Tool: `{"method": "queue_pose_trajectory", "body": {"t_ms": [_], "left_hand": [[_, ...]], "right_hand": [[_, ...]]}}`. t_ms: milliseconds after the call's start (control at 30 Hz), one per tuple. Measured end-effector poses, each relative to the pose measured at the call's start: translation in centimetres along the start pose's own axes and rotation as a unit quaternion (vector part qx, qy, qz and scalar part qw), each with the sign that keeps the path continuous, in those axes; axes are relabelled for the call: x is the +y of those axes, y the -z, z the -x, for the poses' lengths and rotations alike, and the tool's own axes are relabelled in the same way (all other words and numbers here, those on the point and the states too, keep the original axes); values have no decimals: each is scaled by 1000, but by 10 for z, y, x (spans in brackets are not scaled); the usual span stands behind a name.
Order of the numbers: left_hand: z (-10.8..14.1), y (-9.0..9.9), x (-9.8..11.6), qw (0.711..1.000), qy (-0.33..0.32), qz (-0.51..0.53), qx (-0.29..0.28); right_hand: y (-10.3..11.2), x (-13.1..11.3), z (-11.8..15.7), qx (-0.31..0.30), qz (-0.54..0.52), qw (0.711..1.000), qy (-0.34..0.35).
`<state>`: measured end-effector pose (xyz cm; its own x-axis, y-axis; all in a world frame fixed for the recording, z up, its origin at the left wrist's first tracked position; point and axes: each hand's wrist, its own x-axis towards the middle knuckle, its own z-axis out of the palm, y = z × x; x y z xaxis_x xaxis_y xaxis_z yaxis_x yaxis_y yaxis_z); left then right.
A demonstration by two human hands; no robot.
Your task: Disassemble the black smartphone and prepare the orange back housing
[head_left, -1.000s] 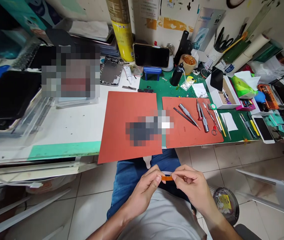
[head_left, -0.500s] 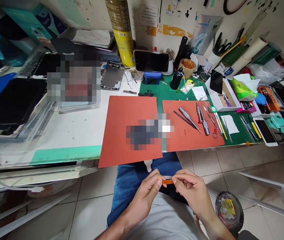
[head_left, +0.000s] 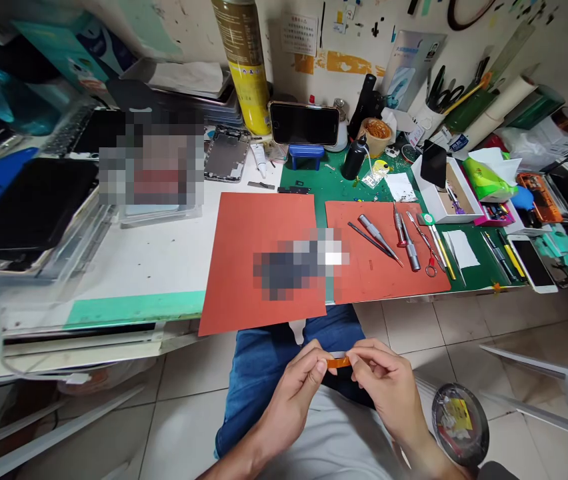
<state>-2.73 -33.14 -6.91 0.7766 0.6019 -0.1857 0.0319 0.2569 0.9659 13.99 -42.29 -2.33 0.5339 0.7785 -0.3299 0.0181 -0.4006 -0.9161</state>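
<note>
Got a narrow, glossy orange strip, some kind of plastic film by the look of it (head_left: 339, 363), bridging my fingers over my lap, just past the near edge of the flat, matte red-orange rectangular mat (head_left: 234, 293) on the white and green desk (head_left: 159, 260). My bare left hand (head_left: 298, 377) has one end nipped between thumb and finger; my bare right hand (head_left: 381, 373) pinches the other end, with its spare fingers curled in. There's a pale curved sliver right behind the strip, can't tell if it's part of it.

My two cents: pinch close to the ends, go gentle and even on both sides, and leave the middle alone. Film that thin probably creases easily, and sticky fingertips or a sudden tug could twist it. Working above the mat might be safer than above blue denim jeans (head_left: 249, 373), since anything dropped should be easier to spot.

The thing on the mat is pixelated, so no clue about its texture. To the mat's right there's a second smooth red-orange mat (head_left: 389, 287) with slim grey-handled cylindrical tools (head_left: 371, 227) on it. Behind the mat, a glossy black-screened rectangular phone (head_left: 304, 125) leans on a small blue plastic stand (head_left: 307, 157).
</note>
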Motion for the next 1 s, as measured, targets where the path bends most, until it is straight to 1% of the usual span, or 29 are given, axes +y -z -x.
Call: {"method": "queue_pose_trajectory", "body": {"t_ms": [167, 267, 333, 400, 467, 567, 667, 800, 1000], "left_hand": [[-3, 3, 0, 1000, -2, -13, 8], [-2, 5, 3, 999, -8, -38, 2], [-1, 6, 7, 997, -19, -68, -4], [0, 6, 10, 992, -52, -114, -7], [1, 5, 12, 980, -108, -169, -4], [2, 1, 11, 950, -190, -249, 6], [3, -3, 8, 922, -231, -311, 16], [5, -5, 8, 904, -234, -358, 13], [3, -5, 10, 903, -236, -359, 13]], "right_hand": [[4, -2, -4, -14, -6, 1000, -2], [7, 1, -5, -34, -48, 998, -5], [8, 2, -2, -25, -58, 998, 10], [10, 1, 3, 6, -11, 999, 44], [12, -3, 9, 17, 68, 995, 70], [13, -8, 16, -10, 152, 984, 91], [14, -9, 18, -26, 193, 974, 117], [13, -4, 16, -37, 201, 971, 121], [13, -2, 13, -41, 167, 979, 105]]}}
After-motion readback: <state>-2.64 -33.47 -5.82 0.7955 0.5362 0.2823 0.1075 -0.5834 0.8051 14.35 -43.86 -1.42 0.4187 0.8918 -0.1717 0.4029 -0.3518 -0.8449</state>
